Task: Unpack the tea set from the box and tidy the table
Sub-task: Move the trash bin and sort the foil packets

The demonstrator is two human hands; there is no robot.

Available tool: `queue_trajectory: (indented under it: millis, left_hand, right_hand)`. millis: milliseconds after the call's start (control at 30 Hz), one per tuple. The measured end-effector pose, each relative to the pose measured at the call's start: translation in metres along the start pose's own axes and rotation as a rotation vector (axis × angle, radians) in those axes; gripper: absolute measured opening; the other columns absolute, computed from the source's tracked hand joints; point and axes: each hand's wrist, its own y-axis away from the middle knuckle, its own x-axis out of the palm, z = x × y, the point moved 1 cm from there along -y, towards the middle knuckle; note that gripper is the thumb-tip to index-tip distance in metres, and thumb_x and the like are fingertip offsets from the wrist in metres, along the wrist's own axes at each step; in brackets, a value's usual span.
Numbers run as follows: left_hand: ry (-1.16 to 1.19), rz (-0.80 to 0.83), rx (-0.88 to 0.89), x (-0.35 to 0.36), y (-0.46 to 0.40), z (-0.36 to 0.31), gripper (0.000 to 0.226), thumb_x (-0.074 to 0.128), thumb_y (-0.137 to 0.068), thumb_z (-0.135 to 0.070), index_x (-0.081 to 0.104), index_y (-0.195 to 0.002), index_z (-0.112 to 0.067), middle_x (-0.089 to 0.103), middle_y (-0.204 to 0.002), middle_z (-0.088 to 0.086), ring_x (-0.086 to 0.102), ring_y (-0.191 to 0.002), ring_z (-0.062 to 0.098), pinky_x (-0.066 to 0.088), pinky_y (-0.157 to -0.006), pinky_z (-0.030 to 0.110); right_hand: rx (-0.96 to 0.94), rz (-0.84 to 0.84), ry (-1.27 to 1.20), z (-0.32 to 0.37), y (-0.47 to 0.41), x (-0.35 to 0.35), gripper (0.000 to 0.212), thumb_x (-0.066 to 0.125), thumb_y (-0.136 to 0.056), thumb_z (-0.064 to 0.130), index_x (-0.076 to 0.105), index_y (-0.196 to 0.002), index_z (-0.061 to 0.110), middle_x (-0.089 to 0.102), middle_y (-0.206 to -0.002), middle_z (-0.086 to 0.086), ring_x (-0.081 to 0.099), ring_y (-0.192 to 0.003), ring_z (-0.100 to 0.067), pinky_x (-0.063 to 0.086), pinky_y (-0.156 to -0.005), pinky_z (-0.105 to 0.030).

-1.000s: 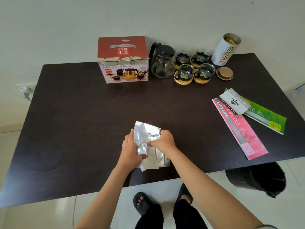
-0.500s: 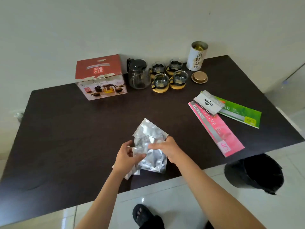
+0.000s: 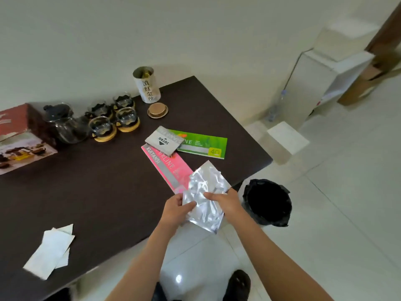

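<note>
Both hands hold a crinkled silver foil bag point(image 3: 206, 196) in the air over the table's front right edge. My left hand point(image 3: 176, 210) pinches its left side and my right hand point(image 3: 225, 202) grips its right side. At the back of the dark table point(image 3: 104, 187) stand the red tea set box point(image 3: 19, 140), a glass teapot point(image 3: 64, 124) and several glass cups on wooden coasters point(image 3: 115, 118). Two flat white packets point(image 3: 51, 250) lie near the front left edge.
A black-lined bin point(image 3: 268, 203) stands on the floor just right of the table corner. A white tea canister point(image 3: 147, 84) stands open with its lid point(image 3: 157, 110) beside it. Pink point(image 3: 167, 168), green point(image 3: 201, 144) and grey point(image 3: 163, 143) booklets lie at the right.
The foil bag has been lifted off the table and carried right, toward the bin side. The white packets stayed behind on the table. The view swung to the right.
</note>
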Motion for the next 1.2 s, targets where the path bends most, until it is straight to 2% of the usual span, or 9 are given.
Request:
queue_trajectory:
  millis: [100,167,367,533,667,800,867,967,1200]
  left_hand:
    - [-0.048,0.041,0.031,0.061,-0.014,-0.013,0.022,0.073,-0.074,-0.006,0.064,-0.093,-0.012,0.070,-0.097,0.017,0.069,-0.084,0.031,0.057,-0.079,0.047]
    - [-0.073,0.082,0.031,0.104,-0.021,-0.020,0.019,0.071,-0.076,-0.003,0.062,-0.090,-0.011,0.069,-0.092,0.014,0.067,-0.080,0.027,0.055,-0.075,0.041]
    - [-0.203,0.281,-0.042,0.214,-0.056,-0.012,0.017,0.069,-0.079,-0.002,0.062,-0.082,-0.016,0.068,-0.085,0.007,0.064,-0.074,0.018,0.052,-0.070,0.030]
    - [-0.338,0.393,-0.150,0.276,-0.121,0.018,0.012,0.066,-0.081,-0.003,0.064,-0.085,-0.014,0.068,-0.082,0.003,0.064,-0.072,0.017,0.053,-0.065,0.026]
    - [-0.417,0.396,-0.179,0.318,-0.176,0.043,0.011,0.067,-0.078,-0.004,0.065,-0.088,-0.007,0.068,-0.089,0.014,0.064,-0.078,0.026,0.053,-0.071,0.035]
    - [-0.462,0.348,-0.256,0.352,-0.219,0.071,0.023,0.065,-0.078,-0.008,0.060,-0.101,-0.005,0.065,-0.095,0.011,0.062,-0.084,0.026,0.056,-0.075,0.040]
    - [-0.463,0.337,-0.280,0.366,-0.234,0.081,0.047,0.067,-0.081,-0.018,0.052,-0.124,-0.009,0.061,-0.115,0.009,0.060,-0.102,0.026,0.053,-0.084,0.039]
    - [-0.505,0.345,-0.285,0.381,-0.248,0.090,0.081,0.065,-0.085,-0.036,0.020,-0.149,-0.015,0.031,-0.152,0.006,0.035,-0.136,0.026,0.035,-0.109,0.040]
    - [-0.464,0.318,-0.313,0.389,-0.236,0.093,0.080,0.057,-0.090,-0.041,0.013,-0.151,-0.015,0.022,-0.156,0.008,0.028,-0.140,0.026,0.030,-0.112,0.039]
  right_hand:
    - [-0.021,-0.107,-0.044,0.007,-0.007,-0.054,0.047,0.086,-0.063,0.004,0.067,-0.105,0.009,0.074,-0.095,-0.008,0.073,-0.084,-0.027,0.058,-0.078,-0.047]
    - [-0.030,-0.169,-0.099,0.009,-0.011,-0.093,0.045,0.084,-0.067,0.005,0.066,-0.108,0.009,0.074,-0.098,-0.010,0.072,-0.086,-0.028,0.058,-0.079,-0.048]
    - [0.059,-0.461,-0.249,-0.005,-0.035,-0.192,0.025,0.064,-0.085,0.002,0.061,-0.109,0.004,0.068,-0.099,-0.014,0.066,-0.086,-0.028,0.055,-0.073,-0.036]
    - [0.168,-0.629,-0.114,-0.031,-0.085,-0.238,0.009,0.063,-0.082,0.001,0.060,-0.078,0.009,0.062,-0.073,-0.006,0.057,-0.062,-0.017,0.043,-0.050,-0.022]
    - [0.213,-0.735,-0.076,-0.052,-0.130,-0.262,0.014,0.069,-0.077,0.008,0.067,-0.091,0.006,0.069,-0.084,-0.008,0.063,-0.073,-0.022,0.049,-0.061,-0.026]
    - [0.309,-0.757,-0.047,-0.076,-0.177,-0.283,0.021,0.073,-0.077,0.016,0.067,-0.096,0.007,0.070,-0.093,-0.006,0.067,-0.086,-0.026,0.053,-0.073,-0.032]
    - [0.363,-0.761,-0.020,-0.085,-0.198,-0.292,0.043,0.074,-0.079,0.024,0.061,-0.116,0.007,0.066,-0.112,-0.006,0.065,-0.100,-0.027,0.051,-0.086,-0.034]
    - [0.381,-0.741,-0.023,-0.088,-0.219,-0.305,0.071,0.069,-0.086,0.032,0.037,-0.144,0.008,0.046,-0.143,-0.007,0.046,-0.130,-0.026,0.037,-0.105,-0.035]
    - [0.372,-0.682,0.029,-0.088,-0.219,-0.312,0.066,0.061,-0.092,0.031,0.032,-0.147,0.011,0.039,-0.150,-0.007,0.038,-0.137,-0.025,0.032,-0.113,-0.037]
